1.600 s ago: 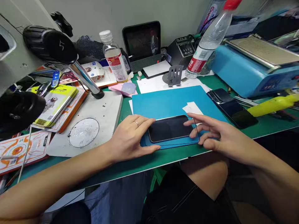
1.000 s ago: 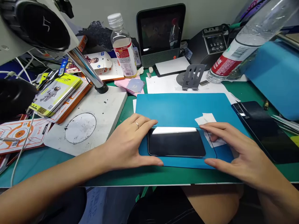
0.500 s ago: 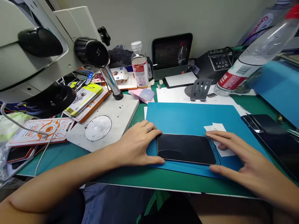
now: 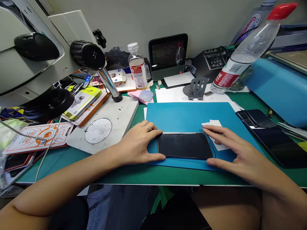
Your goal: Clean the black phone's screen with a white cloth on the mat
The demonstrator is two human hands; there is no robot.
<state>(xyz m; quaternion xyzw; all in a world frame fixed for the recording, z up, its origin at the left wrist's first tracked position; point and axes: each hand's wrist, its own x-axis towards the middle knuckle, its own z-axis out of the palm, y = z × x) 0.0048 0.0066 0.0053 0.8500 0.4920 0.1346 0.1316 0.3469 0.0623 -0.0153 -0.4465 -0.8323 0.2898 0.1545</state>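
Observation:
A dark-screened smartphone lies flat on a blue mat, a strip of blue frame showing at its right end. Around its left end is my left hand, thumb at the near corner and index finger at the far one, with a ring on one finger. My right hand spans the right end in the same way, its fingertips at the far edge and its thumb by the near corner. Partly under the right fingers lies a white paper piece.
A microscope with a pale base stands at left, beside stacked boxes. Behind the mat are a phone stand, a small bottle and a smart display. A larger bottle and dark phone panels are at right.
The camera view has shifted a little, so the scene sits further left and the phone appears slightly higher. Both hands keep nearly the same places at the phone's ends.

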